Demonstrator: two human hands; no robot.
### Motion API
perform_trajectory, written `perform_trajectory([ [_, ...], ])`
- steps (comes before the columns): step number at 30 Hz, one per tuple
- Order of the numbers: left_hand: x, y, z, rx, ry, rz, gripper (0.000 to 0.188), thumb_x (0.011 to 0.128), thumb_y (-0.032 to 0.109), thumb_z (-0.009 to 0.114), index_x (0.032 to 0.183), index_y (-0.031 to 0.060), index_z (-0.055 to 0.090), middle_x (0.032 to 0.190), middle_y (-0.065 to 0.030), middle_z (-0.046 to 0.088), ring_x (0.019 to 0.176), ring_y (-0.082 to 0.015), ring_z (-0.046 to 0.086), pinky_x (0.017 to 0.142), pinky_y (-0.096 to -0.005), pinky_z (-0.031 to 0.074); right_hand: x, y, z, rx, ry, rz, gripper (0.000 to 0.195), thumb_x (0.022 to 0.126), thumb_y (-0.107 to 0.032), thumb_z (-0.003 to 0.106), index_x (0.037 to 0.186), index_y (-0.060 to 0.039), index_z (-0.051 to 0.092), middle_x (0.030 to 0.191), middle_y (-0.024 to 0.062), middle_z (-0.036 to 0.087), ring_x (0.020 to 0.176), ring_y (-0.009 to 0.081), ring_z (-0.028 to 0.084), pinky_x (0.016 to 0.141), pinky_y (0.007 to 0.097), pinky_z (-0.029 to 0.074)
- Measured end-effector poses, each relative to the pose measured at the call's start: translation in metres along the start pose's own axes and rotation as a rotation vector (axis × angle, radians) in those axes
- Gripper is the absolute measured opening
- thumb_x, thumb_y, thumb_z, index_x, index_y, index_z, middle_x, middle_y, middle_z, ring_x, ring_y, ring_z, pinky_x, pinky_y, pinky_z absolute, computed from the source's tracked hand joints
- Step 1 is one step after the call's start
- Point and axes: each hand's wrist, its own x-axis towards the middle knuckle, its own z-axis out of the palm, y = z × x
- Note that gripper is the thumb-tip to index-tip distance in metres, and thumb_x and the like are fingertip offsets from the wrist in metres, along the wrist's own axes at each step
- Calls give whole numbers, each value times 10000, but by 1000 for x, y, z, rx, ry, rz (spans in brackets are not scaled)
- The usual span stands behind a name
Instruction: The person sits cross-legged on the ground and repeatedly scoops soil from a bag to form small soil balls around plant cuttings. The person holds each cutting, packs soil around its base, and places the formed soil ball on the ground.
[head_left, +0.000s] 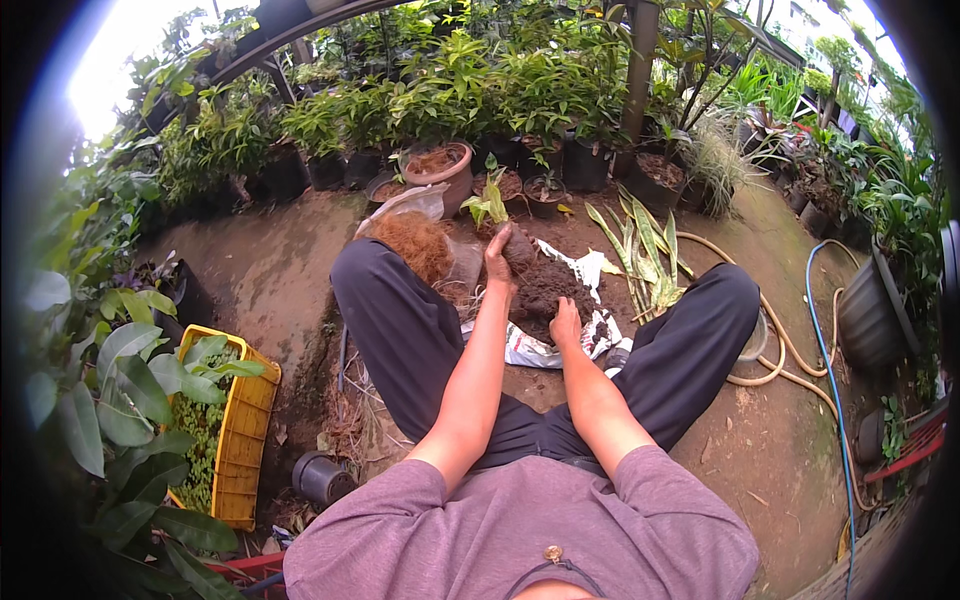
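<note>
My left hand (498, 262) grips the dark soil-covered root ball (520, 251) of a small plant. The plant's pale green leaves (491, 196) point up and away from me. My right hand (566, 324) touches a heap of dark potting soil (551, 289), its fingertips against the near right side. From here it cannot be told whether those fingers hold soil. Under the heap lies an opened white sack (534, 351) with printing on it. Left of the soil, brown coconut fibre (412, 241) spills from a clear plastic bag (466, 262).
Cut snake plant leaves (646, 251) lie right of the soil. Farther right run a tan hose (772, 330) and a blue hose (823, 322). A clay pot (454, 184) stands among potted plants ahead. To my left are a yellow crate (240, 442) and a black pot (321, 478).
</note>
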Motion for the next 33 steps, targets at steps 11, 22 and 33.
perform_trajectory([
  [11,3,-3,-3,-54,-30,-3,369,826,268,692,1077,23,577,913,-131,643,802,-283,671,719,-427,571,0,-2,2,-181,-160,-124,492,794,-55,637,1243,-25,439,1287,199,460,1166,376,504,949,461,469],
  [22,2,-3,1,5,-32,-25,314,827,292,653,1024,57,588,898,-97,618,832,-254,637,824,-427,543,5,-6,-6,-163,-118,-23,277,824,-76,603,1073,-6,504,1058,228,605,981,400,615,842,466,516],
  [33,-2,-3,6,-85,9,-30,372,814,338,660,1051,64,580,926,-102,617,851,-266,630,842,-440,531,51,0,-5,421,49,537,184,682,-153,766,820,-47,709,942,137,708,883,269,672,835,369,515],
])
